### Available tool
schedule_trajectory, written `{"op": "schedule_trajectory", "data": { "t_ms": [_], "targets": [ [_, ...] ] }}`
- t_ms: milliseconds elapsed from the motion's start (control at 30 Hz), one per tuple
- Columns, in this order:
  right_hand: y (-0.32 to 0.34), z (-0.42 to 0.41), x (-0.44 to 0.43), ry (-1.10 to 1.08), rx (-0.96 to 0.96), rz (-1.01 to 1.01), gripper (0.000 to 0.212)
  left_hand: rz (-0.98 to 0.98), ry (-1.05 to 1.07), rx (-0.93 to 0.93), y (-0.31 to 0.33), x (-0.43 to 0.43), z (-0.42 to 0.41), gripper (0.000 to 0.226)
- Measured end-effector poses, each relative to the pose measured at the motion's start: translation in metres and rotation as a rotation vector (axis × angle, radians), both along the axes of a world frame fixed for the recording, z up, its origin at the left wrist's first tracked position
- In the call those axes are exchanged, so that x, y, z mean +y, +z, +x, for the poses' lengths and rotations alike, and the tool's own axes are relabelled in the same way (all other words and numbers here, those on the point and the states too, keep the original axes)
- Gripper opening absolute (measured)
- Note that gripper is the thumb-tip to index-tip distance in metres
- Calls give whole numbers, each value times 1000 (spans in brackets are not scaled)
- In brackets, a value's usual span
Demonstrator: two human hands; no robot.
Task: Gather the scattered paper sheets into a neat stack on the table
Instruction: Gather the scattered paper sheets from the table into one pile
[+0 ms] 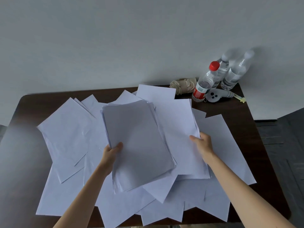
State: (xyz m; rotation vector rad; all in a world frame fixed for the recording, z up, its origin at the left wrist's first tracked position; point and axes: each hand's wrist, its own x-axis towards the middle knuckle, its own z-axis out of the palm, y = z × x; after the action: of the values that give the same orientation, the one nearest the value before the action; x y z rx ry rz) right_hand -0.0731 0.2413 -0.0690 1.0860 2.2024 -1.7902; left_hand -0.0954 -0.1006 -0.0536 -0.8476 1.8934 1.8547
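We see two bare forearms reaching in from the lower edge, uncovered all the way to where the view cuts them off. No sleeve, watch, ring or glove shows on either. Our left hand (111, 151) and right hand (203, 143) are slim, with short, unpainted nails where visible.
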Motion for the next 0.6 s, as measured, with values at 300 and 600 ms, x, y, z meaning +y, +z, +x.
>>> {"op": "schedule_trajectory", "data": {
  "t_ms": [300,600],
  "targets": [
    [4,13,53,89,-24,-78,20,30,-60,6,12,32,-1,16],
    [-10,24,69,40,35,65,28,75,-175,-40,-3,109,9,11]
  ]
}}
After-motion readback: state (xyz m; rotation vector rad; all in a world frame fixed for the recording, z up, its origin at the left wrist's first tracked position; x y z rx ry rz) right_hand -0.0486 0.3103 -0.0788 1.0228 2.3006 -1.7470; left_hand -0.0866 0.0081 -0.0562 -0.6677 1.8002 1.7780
